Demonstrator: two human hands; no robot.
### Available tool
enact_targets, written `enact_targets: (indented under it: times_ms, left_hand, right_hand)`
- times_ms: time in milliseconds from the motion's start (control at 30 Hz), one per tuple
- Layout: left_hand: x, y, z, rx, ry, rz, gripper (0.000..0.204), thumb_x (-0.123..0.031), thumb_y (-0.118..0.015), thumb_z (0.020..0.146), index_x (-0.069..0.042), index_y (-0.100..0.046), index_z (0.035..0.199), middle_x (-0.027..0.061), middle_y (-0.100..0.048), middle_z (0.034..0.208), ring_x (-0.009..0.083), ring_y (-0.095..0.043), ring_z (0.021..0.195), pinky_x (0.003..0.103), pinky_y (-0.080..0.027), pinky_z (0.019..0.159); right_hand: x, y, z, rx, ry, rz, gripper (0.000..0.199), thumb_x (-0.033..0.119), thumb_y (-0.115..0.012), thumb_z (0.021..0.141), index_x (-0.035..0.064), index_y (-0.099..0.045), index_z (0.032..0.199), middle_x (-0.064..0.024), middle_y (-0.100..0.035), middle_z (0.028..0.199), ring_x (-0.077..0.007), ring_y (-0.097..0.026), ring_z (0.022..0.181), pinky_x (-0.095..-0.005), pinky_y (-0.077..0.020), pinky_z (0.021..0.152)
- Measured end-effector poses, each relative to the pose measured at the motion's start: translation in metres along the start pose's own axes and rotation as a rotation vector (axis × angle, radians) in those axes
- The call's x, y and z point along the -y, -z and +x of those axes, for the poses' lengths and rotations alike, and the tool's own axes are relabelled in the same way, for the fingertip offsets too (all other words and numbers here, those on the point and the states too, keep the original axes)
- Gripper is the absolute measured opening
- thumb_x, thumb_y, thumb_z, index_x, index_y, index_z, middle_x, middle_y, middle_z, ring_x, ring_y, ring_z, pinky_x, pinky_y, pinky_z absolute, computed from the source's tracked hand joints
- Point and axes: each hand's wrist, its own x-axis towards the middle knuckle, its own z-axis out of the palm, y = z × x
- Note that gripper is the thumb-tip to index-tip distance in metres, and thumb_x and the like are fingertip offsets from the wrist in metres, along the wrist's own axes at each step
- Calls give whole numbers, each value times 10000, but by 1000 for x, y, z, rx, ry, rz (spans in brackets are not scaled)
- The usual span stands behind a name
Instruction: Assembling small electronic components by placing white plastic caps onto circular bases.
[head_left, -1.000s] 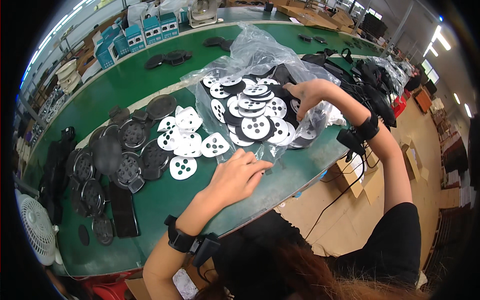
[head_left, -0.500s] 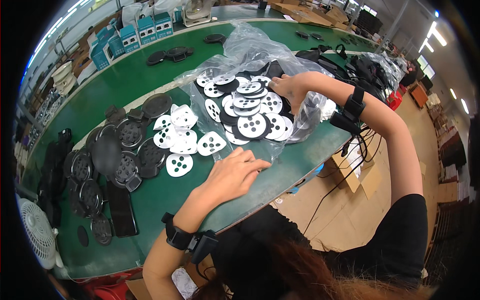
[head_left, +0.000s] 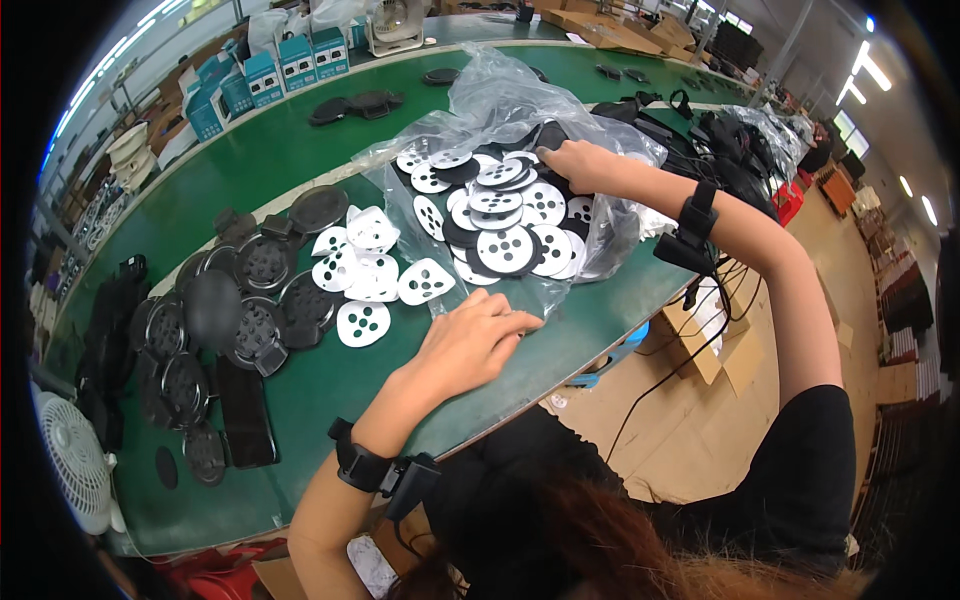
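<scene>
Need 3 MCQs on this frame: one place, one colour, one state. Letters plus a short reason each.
1. Where is the right hand?
A. inside the clear plastic bag of white perforated discs
B. on the white fan
C. on the blue boxes

2. What colour is the long worktable?
A. red
B. green
C. yellow

3. How is the left hand?
A. lifted, gripping a disc
B. clenched around a cable
C. pressed flat on the bag's near edge

Key: 1 A, fingers lie among the discs under the film; 2 B, bare top is green; 3 C, palm down, holding nothing.
</scene>
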Motion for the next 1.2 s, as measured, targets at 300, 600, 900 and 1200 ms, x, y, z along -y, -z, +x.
enact_targets:
  times_ms: [300, 600, 900, 1200]
  left_hand:
    - [-1, 1, 1, 15, 5, 44, 252, -136, -567, 825, -218, -669, 1041, 14, -549, 837, 223, -536, 884, 380, -496, 651]
    - [0, 0, 1, 7, 14, 2, 279, -136, -570, 828, -214, -660, 1081, 27, -541, 816, 229, -502, 847, 350, -463, 704]
    - [-4, 4, 1, 33, 19, 25, 240, -154, -568, 838, -209, -656, 1054, 22, -542, 820, 227, -521, 868, 377, -486, 661]
    - [-7, 5, 1, 64, 50, 34, 221, -152, -564, 849, -213, -634, 1050, 29, -533, 808, 227, -506, 866, 363, -461, 680]
  right_hand:
    - [16, 28, 18, -386, 264, 304, 334, -20, -536, 665, 1, -609, 990, -206, -642, 810, -357, -635, 798, -418, -489, 684]
    - [39, 37, -5, -173, 663, 618, 651, 221, -663, 778, 70, -400, 1354, -205, -464, 1305, -331, -465, 1175, -403, -439, 928]
    - [11, 17, -27, 381, -35, 280, 1158, 497, -800, 599, -51, -193, 1419, -283, -547, 1201, -372, -549, 1116, -368, -433, 931]
    - [-1, 0, -10, 499, 12, -68, 1199, 274, -852, 507, 78, -134, 1449, -285, -407, 1331, -423, -517, 1121, -408, -450, 911]
